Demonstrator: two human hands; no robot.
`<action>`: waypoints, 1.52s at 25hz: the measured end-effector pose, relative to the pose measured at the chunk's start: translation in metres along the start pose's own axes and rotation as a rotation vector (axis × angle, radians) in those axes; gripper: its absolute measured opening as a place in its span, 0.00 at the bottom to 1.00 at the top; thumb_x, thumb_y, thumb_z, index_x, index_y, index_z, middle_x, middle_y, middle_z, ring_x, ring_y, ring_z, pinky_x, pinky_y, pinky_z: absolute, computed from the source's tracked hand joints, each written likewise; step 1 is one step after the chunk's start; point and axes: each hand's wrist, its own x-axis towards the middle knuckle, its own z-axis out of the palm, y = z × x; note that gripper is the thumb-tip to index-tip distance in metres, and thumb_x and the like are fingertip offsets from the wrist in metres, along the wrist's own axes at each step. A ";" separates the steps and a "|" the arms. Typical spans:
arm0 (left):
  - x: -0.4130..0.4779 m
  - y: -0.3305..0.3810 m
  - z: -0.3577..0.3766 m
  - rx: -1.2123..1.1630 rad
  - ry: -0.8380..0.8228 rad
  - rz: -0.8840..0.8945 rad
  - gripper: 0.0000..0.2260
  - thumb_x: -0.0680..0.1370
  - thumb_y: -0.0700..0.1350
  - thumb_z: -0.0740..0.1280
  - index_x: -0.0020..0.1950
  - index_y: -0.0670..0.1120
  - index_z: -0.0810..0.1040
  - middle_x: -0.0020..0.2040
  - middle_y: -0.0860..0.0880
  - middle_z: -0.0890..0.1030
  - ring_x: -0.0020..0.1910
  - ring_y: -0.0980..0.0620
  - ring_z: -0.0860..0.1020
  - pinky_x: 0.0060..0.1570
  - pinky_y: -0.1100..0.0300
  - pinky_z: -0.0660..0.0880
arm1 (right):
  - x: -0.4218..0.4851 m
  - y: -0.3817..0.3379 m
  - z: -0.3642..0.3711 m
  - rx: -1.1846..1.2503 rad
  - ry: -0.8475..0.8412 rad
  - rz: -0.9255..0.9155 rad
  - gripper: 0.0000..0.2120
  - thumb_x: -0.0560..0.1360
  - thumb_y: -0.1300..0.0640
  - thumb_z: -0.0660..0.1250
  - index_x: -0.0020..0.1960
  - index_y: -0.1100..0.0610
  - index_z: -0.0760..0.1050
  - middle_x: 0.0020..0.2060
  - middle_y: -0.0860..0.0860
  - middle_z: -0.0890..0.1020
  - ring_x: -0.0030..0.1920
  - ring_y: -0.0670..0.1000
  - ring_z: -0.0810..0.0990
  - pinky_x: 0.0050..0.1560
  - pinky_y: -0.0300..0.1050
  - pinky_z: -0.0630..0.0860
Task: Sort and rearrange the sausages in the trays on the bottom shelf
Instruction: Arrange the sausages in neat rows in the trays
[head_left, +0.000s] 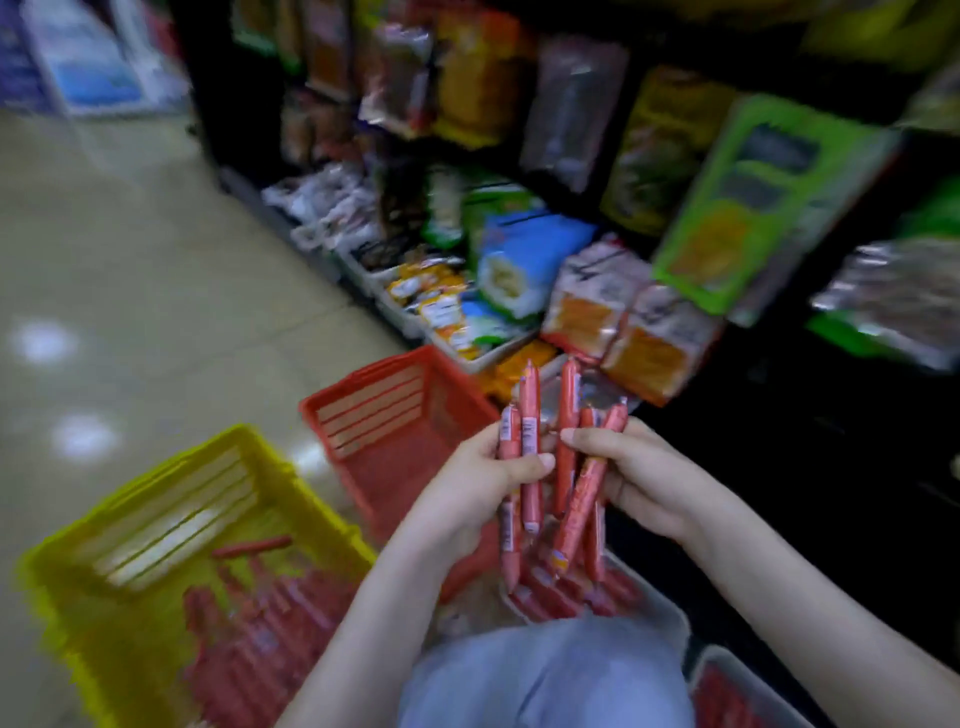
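Glossy beige floor (130, 270) shows bright light spots (44, 343) beside dark shelving (779, 441) packed with blurred packets (478, 78).

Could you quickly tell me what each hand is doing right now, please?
The left hand is closed, gripping a bunch of red sausages.
The right hand is closed, gripping a second bunch of sausages.

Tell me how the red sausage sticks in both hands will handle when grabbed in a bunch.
The sausages probably stay stiff: they stand straight above the left hand and right hand without drooping. Their glossy wrapping looks smooth, so a loose bunch may slip; they splay in the grip. Being round, they would likely roll on a flat surface.
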 end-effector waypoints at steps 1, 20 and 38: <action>0.006 -0.003 0.037 0.021 -0.087 -0.027 0.13 0.76 0.31 0.66 0.59 0.41 0.78 0.51 0.46 0.84 0.44 0.53 0.82 0.36 0.61 0.79 | -0.025 -0.005 -0.032 0.001 0.077 -0.014 0.10 0.75 0.68 0.61 0.54 0.70 0.77 0.46 0.63 0.82 0.40 0.55 0.82 0.46 0.49 0.81; 0.003 -0.395 0.460 0.662 -0.620 -0.749 0.11 0.75 0.34 0.68 0.56 0.43 0.76 0.47 0.43 0.83 0.45 0.46 0.83 0.42 0.56 0.78 | -0.396 0.341 -0.427 0.626 1.157 0.331 0.06 0.73 0.69 0.66 0.50 0.66 0.74 0.40 0.60 0.81 0.38 0.56 0.81 0.44 0.49 0.79; 0.038 -0.611 0.466 0.779 -0.474 -0.841 0.11 0.77 0.37 0.68 0.54 0.50 0.77 0.47 0.44 0.85 0.43 0.51 0.84 0.38 0.59 0.78 | -0.314 0.585 -0.471 0.039 0.953 0.769 0.35 0.73 0.61 0.65 0.74 0.59 0.52 0.61 0.61 0.74 0.60 0.62 0.75 0.62 0.56 0.70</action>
